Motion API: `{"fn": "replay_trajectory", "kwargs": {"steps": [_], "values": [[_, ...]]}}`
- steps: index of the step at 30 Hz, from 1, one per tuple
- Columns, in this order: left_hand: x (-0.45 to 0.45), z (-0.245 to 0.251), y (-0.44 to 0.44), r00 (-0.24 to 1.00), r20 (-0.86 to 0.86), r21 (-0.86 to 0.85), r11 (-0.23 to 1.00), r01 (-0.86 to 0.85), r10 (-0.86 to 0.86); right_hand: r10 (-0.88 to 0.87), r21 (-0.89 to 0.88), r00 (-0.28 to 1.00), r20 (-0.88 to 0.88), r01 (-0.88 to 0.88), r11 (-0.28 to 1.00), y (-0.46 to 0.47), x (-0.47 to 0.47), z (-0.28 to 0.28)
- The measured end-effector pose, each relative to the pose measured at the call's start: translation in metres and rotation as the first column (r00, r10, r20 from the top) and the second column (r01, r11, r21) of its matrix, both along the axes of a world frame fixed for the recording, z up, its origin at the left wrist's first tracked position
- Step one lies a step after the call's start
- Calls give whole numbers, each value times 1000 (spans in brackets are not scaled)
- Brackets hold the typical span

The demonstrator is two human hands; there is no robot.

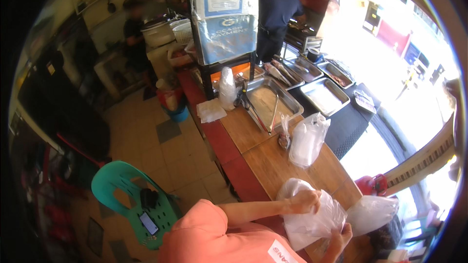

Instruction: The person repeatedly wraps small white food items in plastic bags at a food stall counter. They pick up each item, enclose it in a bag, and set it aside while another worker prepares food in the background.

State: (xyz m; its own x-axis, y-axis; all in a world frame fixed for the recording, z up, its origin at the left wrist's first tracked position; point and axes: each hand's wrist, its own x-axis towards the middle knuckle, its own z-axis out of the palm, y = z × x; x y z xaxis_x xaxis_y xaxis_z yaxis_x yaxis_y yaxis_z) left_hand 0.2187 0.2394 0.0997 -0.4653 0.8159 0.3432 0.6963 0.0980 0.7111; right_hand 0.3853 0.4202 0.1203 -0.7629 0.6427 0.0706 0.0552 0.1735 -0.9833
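Observation:
A white plastic bag (307, 223) is held over the wooden tabletop (263, 160). My left hand (304, 201) reaches across from the left and pinches the upper part of the bag. My right hand (340, 236) grips the bag's edge on the lower right. Whether anything is inside the bag is hidden. Just beyond it stands a translucent plastic bag (309, 140) with white contents. A small tied clear pouch (284, 137) sits beside that one, its dark contents unclear. Another white plastic bag (373, 213) lies to the right of my hands.
Tongs (272, 117) rest on a steel tray (256, 95). Farther back, fish (279, 71) lie in another tray. A stack of clear plastic cups (227, 89) stands near white napkins (211, 110). A green plastic chair (146, 219) holds a phone (148, 223). One person (276, 11) stands at a grill, another (133, 36) near pots.

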Motion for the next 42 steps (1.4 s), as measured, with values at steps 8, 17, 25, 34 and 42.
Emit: {"fn": "replay_trajectory", "kwargs": {"steps": [8, 17, 25, 34, 42], "values": [[-9, 39, -10, 867, -496, -256, 943, -211, 59, -104, 129, 989, 105, 90, 988, -17, -3, 44], [-62, 68, -16, 962, -172, -215, 945, -248, 213, -258, 298, 893, 368, 149, 943, 15, 29, -51], [-66, 95, -17, 900, -214, 64, 925, -374, 379, -372, 455, 352, 859, -190, 870, 32, 55, -1], [-27, 111, 19, 912, -281, 107, 954, -279, 298, 705, 56, 699, 121, -714, 698, -56, -9, 117], [-53, 122, 2, 873, -222, 151, 900, -409, 434, -1, 516, 867, 499, -296, 804, -102, -61, -56]]}}
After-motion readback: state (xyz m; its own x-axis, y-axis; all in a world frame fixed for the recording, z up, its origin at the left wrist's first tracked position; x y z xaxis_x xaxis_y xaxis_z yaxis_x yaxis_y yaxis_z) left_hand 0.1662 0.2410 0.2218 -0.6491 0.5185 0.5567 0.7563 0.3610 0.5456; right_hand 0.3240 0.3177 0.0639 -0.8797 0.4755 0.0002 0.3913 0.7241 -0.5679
